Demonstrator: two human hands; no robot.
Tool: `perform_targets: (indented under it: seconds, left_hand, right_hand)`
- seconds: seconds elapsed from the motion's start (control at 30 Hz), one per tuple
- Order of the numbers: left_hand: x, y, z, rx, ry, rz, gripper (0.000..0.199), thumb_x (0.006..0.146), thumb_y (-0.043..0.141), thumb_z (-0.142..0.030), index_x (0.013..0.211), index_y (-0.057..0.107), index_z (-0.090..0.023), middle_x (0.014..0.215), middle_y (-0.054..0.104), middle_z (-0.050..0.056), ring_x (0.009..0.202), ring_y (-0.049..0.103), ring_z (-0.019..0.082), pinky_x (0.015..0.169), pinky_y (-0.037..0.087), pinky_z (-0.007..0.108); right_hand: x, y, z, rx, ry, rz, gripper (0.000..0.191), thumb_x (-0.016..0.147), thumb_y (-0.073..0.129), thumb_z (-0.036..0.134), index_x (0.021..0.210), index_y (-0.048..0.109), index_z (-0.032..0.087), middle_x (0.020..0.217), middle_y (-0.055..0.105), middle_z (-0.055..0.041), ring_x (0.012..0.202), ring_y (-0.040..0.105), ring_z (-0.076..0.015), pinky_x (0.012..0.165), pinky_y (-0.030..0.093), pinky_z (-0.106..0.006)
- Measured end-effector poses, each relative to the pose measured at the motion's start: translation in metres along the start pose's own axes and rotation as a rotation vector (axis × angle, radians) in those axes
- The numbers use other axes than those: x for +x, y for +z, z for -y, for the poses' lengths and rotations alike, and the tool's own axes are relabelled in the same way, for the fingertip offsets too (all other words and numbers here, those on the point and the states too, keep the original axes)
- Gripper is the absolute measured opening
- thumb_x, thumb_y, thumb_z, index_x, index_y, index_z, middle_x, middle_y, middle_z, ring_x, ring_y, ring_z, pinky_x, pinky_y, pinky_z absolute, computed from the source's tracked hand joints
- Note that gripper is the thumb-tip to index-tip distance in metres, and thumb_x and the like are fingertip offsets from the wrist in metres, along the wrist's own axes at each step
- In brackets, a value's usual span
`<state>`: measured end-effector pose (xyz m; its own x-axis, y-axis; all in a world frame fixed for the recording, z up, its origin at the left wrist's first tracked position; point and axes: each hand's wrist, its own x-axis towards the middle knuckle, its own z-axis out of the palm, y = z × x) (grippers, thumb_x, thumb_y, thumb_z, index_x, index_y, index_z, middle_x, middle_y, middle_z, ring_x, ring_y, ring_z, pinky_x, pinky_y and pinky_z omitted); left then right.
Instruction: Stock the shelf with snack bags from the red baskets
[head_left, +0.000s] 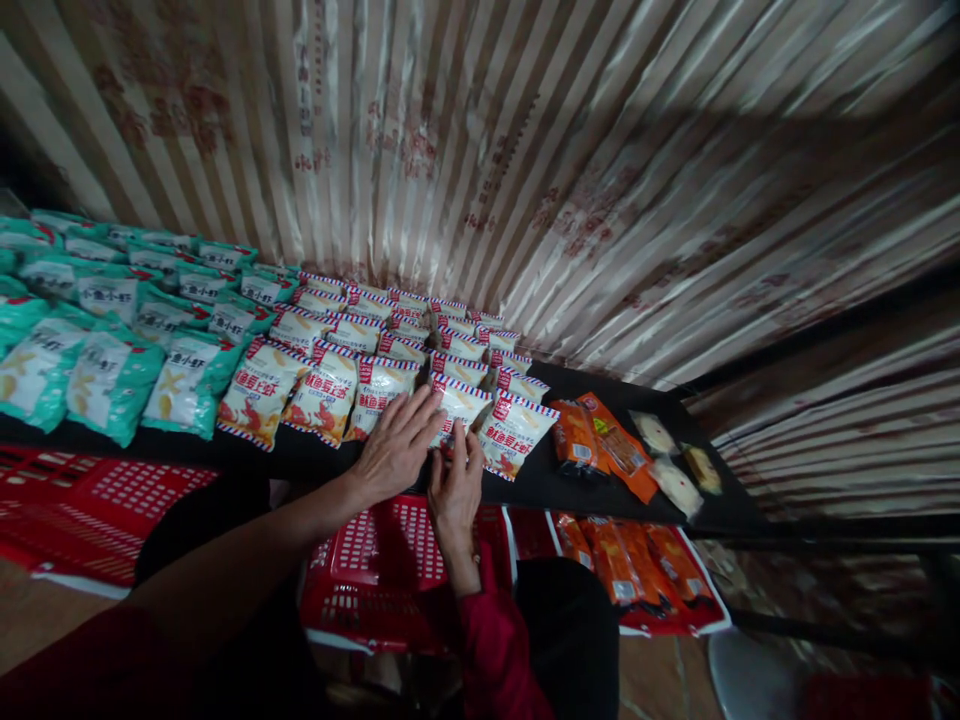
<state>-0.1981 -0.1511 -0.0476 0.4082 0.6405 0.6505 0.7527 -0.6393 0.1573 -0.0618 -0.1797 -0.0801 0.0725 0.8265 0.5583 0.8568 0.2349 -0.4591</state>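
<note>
A red basket (360, 605) sits below the table (536, 490). At the table's near edge, the right hand (456, 490) bends its fingers against a white bag (460, 398), grip unclear; the left hand (394, 445), fingers extended, gripping nothing, lies just left. Teal bags (191, 380) stand farther left.

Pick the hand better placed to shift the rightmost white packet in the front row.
Right, most likely: the right hand is just left of that rightmost white packet, nearer to it. The left hand is farther left, its fingers reaching toward the neighbouring packet.
</note>
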Motion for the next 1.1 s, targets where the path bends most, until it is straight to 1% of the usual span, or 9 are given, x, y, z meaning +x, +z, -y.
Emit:
perform_targets:
  seconds: [0.13,0.2,0.37,0.47,0.57,0.67,0.83,0.97,1.1]
  left_hand:
    - [-0.004,0.01,-0.016,-0.037,0.168,0.026,0.044,0.092,0.037,-0.02,0.135,0.045,-0.015,0.147,0.04,0.006,0.143,0.018,0.023,0.117,0.021,0.044]
    - [-0.002,0.013,-0.021,-0.051,0.201,0.044,0.042,0.093,0.037,-0.022,0.134,0.046,-0.015,0.147,0.04,0.005,0.142,0.019,0.024,0.117,0.02,0.044]
    - [0.006,0.018,-0.023,-0.088,0.175,0.071,0.043,0.093,0.037,-0.021,0.134,0.045,-0.013,0.146,0.041,0.007,0.142,0.02,0.024,0.116,0.022,0.046]
    - [0.009,0.021,-0.022,-0.093,0.142,0.069,0.042,0.092,0.037,-0.021,0.133,0.047,-0.012,0.145,0.043,0.009,0.141,0.022,0.023,0.116,0.024,0.046]
    - [0.009,0.024,-0.021,-0.089,0.106,0.071,0.042,0.091,0.038,-0.02,0.131,0.048,-0.01,0.145,0.043,0.009,0.141,0.024,0.023,0.116,0.025,0.044]
    - [0.009,0.025,-0.02,-0.08,0.112,0.051,0.042,0.09,0.038,-0.016,0.131,0.048,-0.009,0.144,0.044,0.009,0.141,0.024,0.022,0.116,0.024,0.044]
    - [0.008,0.026,-0.021,-0.064,0.1,0.042,0.042,0.089,0.039,-0.015,0.129,0.049,-0.009,0.144,0.044,0.009,0.141,0.023,0.023,0.116,0.023,0.045]
    - [0.008,0.024,-0.02,-0.043,0.094,0.034,0.043,0.089,0.039,-0.016,0.13,0.049,-0.009,0.145,0.042,0.009,0.141,0.023,0.023,0.116,0.023,0.046]
    - [0.006,0.021,-0.017,-0.037,0.095,0.045,0.043,0.09,0.039,-0.017,0.132,0.047,-0.012,0.146,0.041,0.009,0.142,0.022,0.024,0.115,0.025,0.047]
  right_hand:
    - [-0.006,0.005,-0.009,0.002,-0.031,-0.004,0.044,0.093,0.039,0.021,0.136,0.042,0.015,0.128,0.049,-0.0178,0.12,0.047,-0.027,0.094,0.048,-0.045]
    - [-0.007,0.007,-0.013,-0.006,-0.025,-0.002,0.042,0.093,0.036,0.019,0.133,0.045,0.014,0.122,0.053,-0.0177,0.116,0.051,-0.027,0.092,0.048,-0.045]
    - [-0.008,0.007,-0.017,0.047,-0.049,-0.011,0.042,0.093,0.038,0.021,0.134,0.043,0.016,0.118,0.058,-0.0159,0.111,0.055,-0.0238,0.091,0.049,-0.046]
    - [-0.009,0.005,-0.017,0.086,-0.046,-0.017,0.049,0.092,0.039,0.022,0.139,0.035,0.013,0.127,0.055,-0.0193,0.119,0.052,-0.0246,0.095,0.048,-0.048]
    - [-0.012,0.004,-0.018,0.128,0.021,0.01,0.055,0.091,0.041,0.023,0.143,0.027,0.011,0.137,0.048,-0.0213,0.125,0.049,-0.0242,0.098,0.047,-0.046]
    - [-0.012,0.005,-0.02,0.161,0.052,0.035,0.055,0.09,0.04,0.023,0.143,0.03,0.011,0.137,0.049,-0.0204,0.125,0.05,-0.0237,0.099,0.047,-0.045]
    - [-0.009,0.0,-0.018,0.141,0.003,0.031,0.053,0.091,0.037,0.021,0.143,0.032,0.012,0.136,0.05,-0.0196,0.126,0.048,-0.0241,0.101,0.045,-0.048]
    - [-0.01,-0.009,-0.007,0.09,-0.021,-0.018,0.052,0.092,0.036,0.019,0.143,0.031,0.015,0.139,0.045,-0.0184,0.131,0.042,-0.0245,0.102,0.043,-0.05]
    - [-0.02,-0.015,-0.001,0.057,-0.031,-0.059,0.047,0.093,0.038,0.02,0.14,0.035,0.016,0.135,0.047,-0.0193,0.129,0.042,-0.0264,0.099,0.043,-0.053]
